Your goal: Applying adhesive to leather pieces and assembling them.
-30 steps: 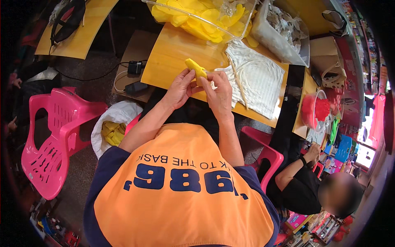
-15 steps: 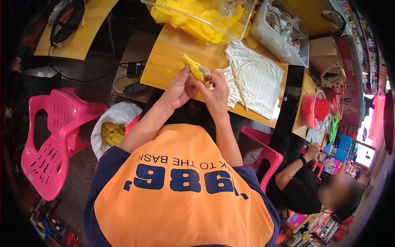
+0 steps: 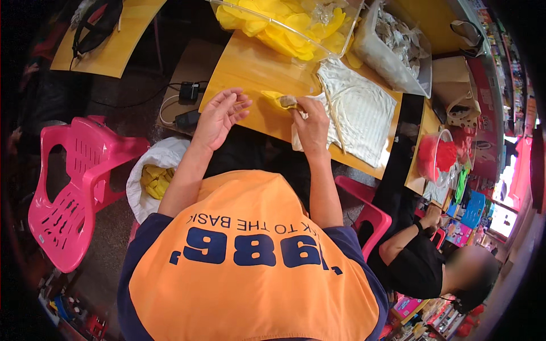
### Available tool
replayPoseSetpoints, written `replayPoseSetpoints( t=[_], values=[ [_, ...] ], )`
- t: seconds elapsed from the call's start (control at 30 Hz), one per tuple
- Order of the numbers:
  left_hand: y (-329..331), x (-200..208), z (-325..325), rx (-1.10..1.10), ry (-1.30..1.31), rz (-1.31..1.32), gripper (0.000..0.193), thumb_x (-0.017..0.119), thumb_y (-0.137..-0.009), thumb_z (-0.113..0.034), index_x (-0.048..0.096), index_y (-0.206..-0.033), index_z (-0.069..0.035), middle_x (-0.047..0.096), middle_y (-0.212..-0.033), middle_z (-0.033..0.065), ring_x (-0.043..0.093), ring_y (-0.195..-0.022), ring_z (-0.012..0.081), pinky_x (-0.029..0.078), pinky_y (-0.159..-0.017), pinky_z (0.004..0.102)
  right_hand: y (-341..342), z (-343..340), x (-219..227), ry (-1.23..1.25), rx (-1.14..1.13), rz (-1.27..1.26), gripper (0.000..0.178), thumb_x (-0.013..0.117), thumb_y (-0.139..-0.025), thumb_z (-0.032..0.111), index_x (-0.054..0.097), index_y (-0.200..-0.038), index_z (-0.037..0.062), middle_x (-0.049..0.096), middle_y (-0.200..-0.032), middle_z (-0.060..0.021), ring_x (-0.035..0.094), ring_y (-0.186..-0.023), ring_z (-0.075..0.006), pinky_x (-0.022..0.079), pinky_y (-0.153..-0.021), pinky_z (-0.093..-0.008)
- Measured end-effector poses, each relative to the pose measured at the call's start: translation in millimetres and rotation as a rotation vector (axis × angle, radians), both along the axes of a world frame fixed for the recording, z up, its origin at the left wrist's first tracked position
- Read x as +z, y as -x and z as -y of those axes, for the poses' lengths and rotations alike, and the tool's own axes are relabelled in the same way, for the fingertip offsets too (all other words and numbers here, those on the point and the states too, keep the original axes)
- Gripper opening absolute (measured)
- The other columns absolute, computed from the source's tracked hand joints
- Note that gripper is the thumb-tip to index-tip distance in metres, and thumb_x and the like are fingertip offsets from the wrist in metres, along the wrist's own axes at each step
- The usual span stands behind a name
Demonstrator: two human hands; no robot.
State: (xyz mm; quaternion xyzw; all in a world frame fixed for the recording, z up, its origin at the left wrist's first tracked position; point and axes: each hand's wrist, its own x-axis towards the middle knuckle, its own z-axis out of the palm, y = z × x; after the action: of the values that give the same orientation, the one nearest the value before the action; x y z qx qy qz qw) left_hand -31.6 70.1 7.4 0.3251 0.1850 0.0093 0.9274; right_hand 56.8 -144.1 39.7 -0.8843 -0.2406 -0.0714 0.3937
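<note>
My right hand pinches a thin yellow petal-shaped piece at its right end, where a small greyish, see-through bit shows. What that bit is, I cannot make out. Apart from it on the left, my left hand is raised with fingers spread and holds nothing. Beneath and beside my right hand lies a white striped cloth on the yellow wooden table, with a thin pale stick across it. Beyond my hands stands a clear plastic bin heaped with yellow petal-like pieces.
A second bin with crumpled see-through pieces stands at the far right. A white sack with yellow pieces is low on my left, beside a pink chair. Black adapters lie left of the table. Another person sits at right.
My left hand has let go of the yellow piece and moved left, its fingers spreading. My right hand keeps the piece and has shifted slightly right.
</note>
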Motion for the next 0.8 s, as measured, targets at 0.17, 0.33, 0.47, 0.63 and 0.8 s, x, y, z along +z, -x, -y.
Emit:
replayPoseSetpoints(
  t=[0.17,0.33,0.47,0.63,0.8],
  values=[
    [-12,-1,-5,-0.036,-0.238,-0.107,0.031,0.055,-0.095,-0.028,0.059,-0.109,-0.001,0.065,-0.097,0.0106,0.066,-0.094,0.0211,0.056,-0.079,0.0312,5,-2,35,-0.080,0.198,-0.059,0.026,0.068,-0.070,-0.006,0.067,-0.095,0.0035,0.067,-0.099,-0.0070,0.061,-0.089,-0.0220,0.049,-0.078,-0.0303],
    [-22,37,14,-0.703,0.177,-0.102,0.050,0.052,-0.094,-0.043,0.059,-0.106,0.004,0.067,-0.090,0.0161,0.069,-0.073,0.0234,0.059,-0.062,0.0284,11,-2,58,-0.078,0.426,-0.034,0.030,0.069,-0.068,-0.004,0.066,-0.096,0.0060,0.065,-0.103,-0.0077,0.060,-0.092,-0.0254,0.048,-0.080,-0.0345],
    [-28,35,24,-0.746,0.106,-0.009,0.047,0.052,-0.094,-0.041,0.059,-0.108,0.002,0.067,-0.091,0.0142,0.069,-0.074,0.0221,0.059,-0.064,0.0306,21,-2,70,-0.070,0.402,-0.023,0.032,0.066,-0.070,-0.005,0.066,-0.099,0.0072,0.063,-0.105,-0.0085,0.059,-0.090,-0.0253,0.048,-0.078,-0.0344],
    [-29,30,29,-0.624,0.201,-0.033,0.043,0.049,-0.097,-0.038,0.057,-0.113,0.001,0.065,-0.102,0.0118,0.067,-0.086,0.0203,0.059,-0.073,0.0338,25,2,70,0.058,0.384,0.212,0.031,0.068,-0.070,0.002,0.066,-0.100,0.0089,0.061,-0.099,-0.0071,0.056,-0.083,-0.0251,0.048,-0.075,-0.0353],
    [-28,36,31,-0.543,0.266,0.025,0.041,0.045,-0.099,-0.036,0.056,-0.115,0.001,0.065,-0.104,0.0096,0.065,-0.092,0.0159,0.057,-0.076,0.0299,30,1,61,0.071,0.336,0.258,0.024,0.071,-0.072,0.007,0.067,-0.095,0.0079,0.061,-0.099,-0.0061,0.056,-0.083,-0.0242,0.046,-0.076,-0.0364]
  ],
)
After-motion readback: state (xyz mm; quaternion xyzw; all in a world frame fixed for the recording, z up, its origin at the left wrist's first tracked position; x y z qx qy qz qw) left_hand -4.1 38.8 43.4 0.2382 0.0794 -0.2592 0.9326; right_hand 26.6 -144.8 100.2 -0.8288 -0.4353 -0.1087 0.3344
